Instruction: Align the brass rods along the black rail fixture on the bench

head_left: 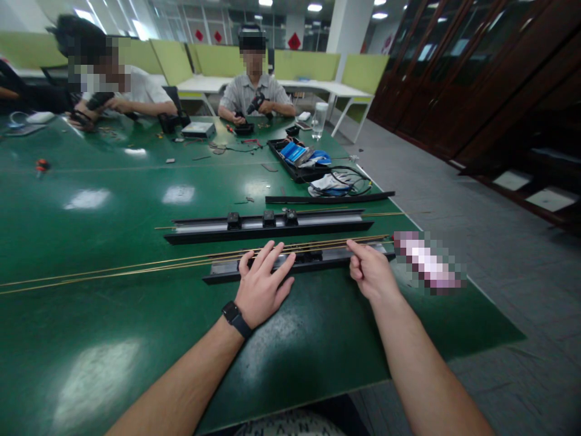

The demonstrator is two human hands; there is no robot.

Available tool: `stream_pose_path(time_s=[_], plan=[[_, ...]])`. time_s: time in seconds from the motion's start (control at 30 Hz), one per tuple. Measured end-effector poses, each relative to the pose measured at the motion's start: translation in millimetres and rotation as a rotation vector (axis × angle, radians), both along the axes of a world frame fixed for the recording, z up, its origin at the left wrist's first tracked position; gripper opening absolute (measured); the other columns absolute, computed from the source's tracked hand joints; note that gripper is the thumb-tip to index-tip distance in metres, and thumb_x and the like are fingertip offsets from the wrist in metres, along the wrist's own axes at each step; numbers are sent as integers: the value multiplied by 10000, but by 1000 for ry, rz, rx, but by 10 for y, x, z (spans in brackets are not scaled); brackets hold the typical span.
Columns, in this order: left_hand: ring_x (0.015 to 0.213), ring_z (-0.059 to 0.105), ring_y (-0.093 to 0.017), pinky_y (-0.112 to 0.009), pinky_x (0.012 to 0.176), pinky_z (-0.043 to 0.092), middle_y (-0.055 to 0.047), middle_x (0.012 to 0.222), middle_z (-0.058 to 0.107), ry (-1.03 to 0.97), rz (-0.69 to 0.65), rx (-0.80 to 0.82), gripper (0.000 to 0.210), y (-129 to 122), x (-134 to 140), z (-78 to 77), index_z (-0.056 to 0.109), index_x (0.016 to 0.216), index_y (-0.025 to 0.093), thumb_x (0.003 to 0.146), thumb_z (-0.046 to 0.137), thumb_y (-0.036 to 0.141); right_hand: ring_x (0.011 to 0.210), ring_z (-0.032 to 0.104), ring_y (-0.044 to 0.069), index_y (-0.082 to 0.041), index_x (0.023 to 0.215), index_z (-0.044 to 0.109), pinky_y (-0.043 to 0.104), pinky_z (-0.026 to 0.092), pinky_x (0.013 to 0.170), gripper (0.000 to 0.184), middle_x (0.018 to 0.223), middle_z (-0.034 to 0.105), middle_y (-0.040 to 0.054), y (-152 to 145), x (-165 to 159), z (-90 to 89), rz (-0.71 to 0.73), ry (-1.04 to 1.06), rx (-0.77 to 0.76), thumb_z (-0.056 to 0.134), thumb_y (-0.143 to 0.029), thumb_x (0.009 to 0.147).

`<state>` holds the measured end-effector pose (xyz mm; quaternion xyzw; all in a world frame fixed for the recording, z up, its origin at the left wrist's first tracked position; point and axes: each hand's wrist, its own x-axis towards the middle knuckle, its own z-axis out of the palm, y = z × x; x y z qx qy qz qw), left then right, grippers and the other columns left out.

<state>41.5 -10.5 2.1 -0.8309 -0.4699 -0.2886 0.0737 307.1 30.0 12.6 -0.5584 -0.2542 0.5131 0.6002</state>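
Note:
My left hand (263,284) is open, palm down with fingers spread over several thin brass-coloured rods (149,264) and the near black rail (222,275). Its fingertips touch or hover just above the rods; I cannot tell which. My right hand (372,269) is at the right end of the same rail. Its index finger stretches left along the rods, while the other fingers curl in; whether they hold anything is hidden. Behind lies a second black rail (204,230) with a pale inner strip and several small black blocks (269,218) on it.
A narrow black strip (331,198) lies farther back, beside a cable and cloth bundle (338,181) and a black tray (297,172). A pixelated pink item (426,260) is at the right. Two people with dark power drills (255,103) sit across the green table (113,218).

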Motion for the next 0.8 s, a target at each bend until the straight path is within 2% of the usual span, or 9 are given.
stream_pose_path(time_s=[0.47,0.8], plan=[[1451,414,-311,-540,1149,214,-90,1539,496,12,5,-4,463,0,-4,-6,560,1411,325,952,589,377,278,354,48,-155,797,651,153,201,273,326,434,517,-49,-8,19,3,86,-28,6,855,-388,695],[1447,419,-320,-545,1149,225,-87,1540,495,4,3,-12,472,1,-1,-3,561,1412,334,942,601,363,279,346,46,-175,751,618,151,205,258,361,424,476,-66,-3,-1,-7,40,-11,12,886,-403,671]])
